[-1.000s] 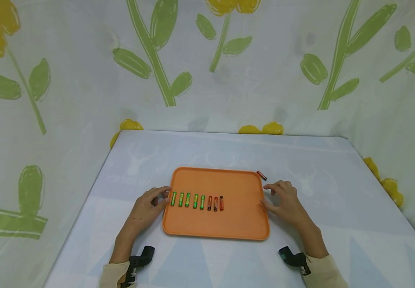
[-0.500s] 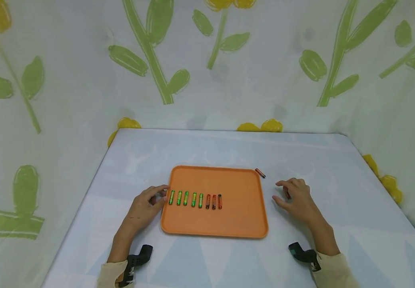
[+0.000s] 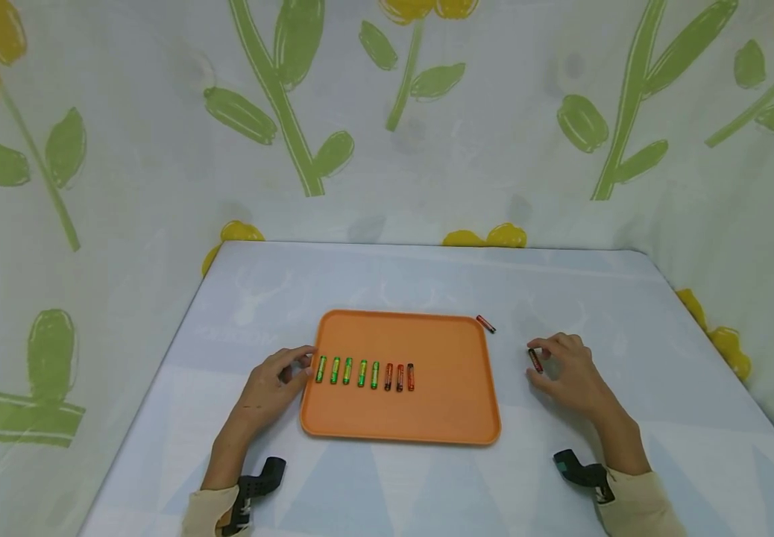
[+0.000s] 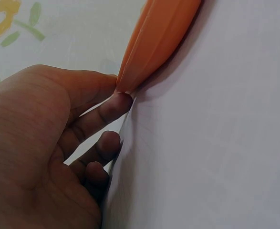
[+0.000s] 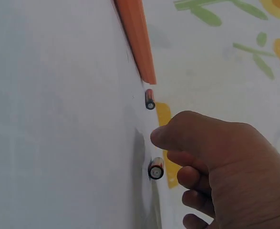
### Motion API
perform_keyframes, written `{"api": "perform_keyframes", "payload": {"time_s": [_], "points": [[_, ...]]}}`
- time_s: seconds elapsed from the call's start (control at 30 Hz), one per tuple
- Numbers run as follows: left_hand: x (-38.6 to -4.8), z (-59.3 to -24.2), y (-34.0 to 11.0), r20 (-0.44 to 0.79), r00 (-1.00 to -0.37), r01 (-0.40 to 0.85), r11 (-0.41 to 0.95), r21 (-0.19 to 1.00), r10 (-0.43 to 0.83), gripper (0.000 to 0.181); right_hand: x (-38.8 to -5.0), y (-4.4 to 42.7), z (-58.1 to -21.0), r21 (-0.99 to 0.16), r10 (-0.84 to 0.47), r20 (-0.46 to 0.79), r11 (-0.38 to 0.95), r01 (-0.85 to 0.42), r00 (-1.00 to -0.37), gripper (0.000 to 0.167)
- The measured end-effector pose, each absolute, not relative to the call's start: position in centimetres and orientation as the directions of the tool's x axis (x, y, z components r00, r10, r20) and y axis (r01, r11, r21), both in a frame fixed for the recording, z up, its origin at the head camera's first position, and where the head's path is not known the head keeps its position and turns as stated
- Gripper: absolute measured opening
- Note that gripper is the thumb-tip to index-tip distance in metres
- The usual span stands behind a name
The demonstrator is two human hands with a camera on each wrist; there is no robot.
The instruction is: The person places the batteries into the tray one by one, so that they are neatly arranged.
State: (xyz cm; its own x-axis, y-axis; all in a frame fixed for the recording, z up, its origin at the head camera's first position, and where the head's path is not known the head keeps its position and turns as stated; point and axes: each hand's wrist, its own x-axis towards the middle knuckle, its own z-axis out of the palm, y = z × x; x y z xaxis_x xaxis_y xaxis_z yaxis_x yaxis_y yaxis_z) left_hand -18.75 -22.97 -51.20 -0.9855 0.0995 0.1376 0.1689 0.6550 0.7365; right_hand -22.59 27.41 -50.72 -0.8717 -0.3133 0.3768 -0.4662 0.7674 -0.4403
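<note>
An orange tray point(image 3: 400, 436) lies on the table with several green batteries point(image 3: 347, 371) and a few red batteries point(image 3: 400, 377) standing side by side in a row on it. At its left edge my left hand point(image 3: 269, 391) touches the rim with thumb and index fingertips, which sit apart along the side. My right hand point(image 3: 575, 377) is off the tray to the right, thumb and fingers spread around a loose red-and-black battery point(image 3: 535, 360). In the right wrist view a gap shows between the thumb point(image 5: 166, 136) and that battery point(image 5: 156, 168).
Another red battery point(image 3: 485, 324) lies on the table by the tray's far right corner. The pale table point(image 3: 387, 492) has its back edge against a curtain point(image 3: 494, 164) printed with flowers and leaves. Each wrist wears a black camera mount.
My right hand has left the tray's right edge and moved right, to the loose battery. My left hand stays at the left rim. The batteries keep their places.
</note>
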Motion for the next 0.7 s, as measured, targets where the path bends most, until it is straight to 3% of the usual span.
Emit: {"api": "perform_keyframes", "payload": {"time_s": [0.33,0.7], "points": [[-18.7,-51.2,-23.1,0.133,-0.986,0.168,0.653,0.738,0.103,0.036,-22.9,28.2,-51.2,-0.457,-0.341,0.368,0.744,-0.488,-0.865,0.044],[-18.8,-51.4,-23.0,0.123,-0.988,0.155,0.654,0.740,0.096,0.036,-22.8,28.7,-50.5,-0.455,-0.323,0.336,0.767,-0.453,-0.885,0.038]]}}
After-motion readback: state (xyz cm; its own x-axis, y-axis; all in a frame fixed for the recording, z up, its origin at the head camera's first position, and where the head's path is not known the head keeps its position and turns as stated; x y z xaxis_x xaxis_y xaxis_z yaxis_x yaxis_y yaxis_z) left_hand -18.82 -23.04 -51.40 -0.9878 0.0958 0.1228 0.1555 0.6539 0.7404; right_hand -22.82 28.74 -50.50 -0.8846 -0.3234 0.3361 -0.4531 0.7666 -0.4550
